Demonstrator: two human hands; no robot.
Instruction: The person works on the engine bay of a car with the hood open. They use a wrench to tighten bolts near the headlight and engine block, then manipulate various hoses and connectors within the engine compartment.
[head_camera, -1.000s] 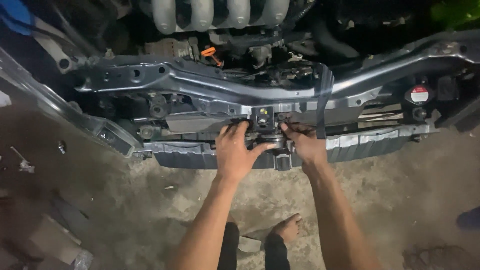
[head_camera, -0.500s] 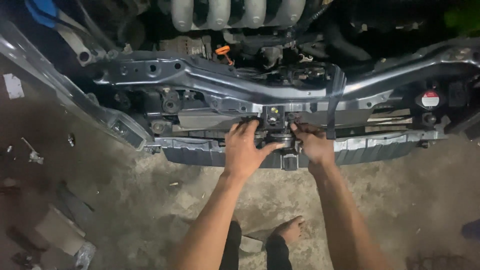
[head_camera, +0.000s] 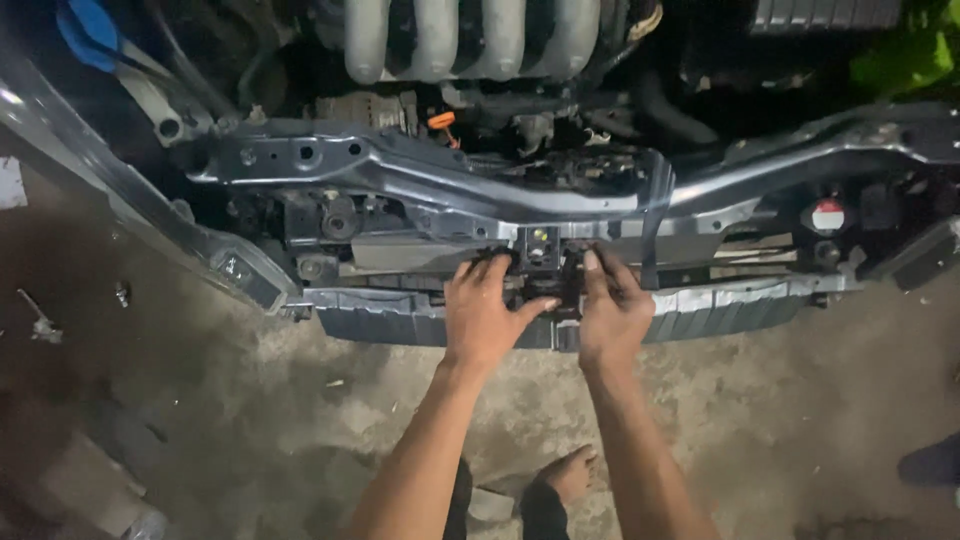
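Latch part (head_camera: 548, 262) prob. hidden by fingers (head_camera: 596, 272)

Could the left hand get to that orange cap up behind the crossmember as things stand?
Probably yes. The left hand rests on the dark latch part at the front, and the orange cap sits just beyond the grey crossmember with open space above it.

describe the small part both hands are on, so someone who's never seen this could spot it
Start at the long grey metal crossmember spanning the open front of the car, then drop to the ribbed lower beam beneath it. At mid-span, the left hand and right hand flank a small dark latch-like bracket. Unlike its plain grey surroundings, it carries a pale yellowish spot.
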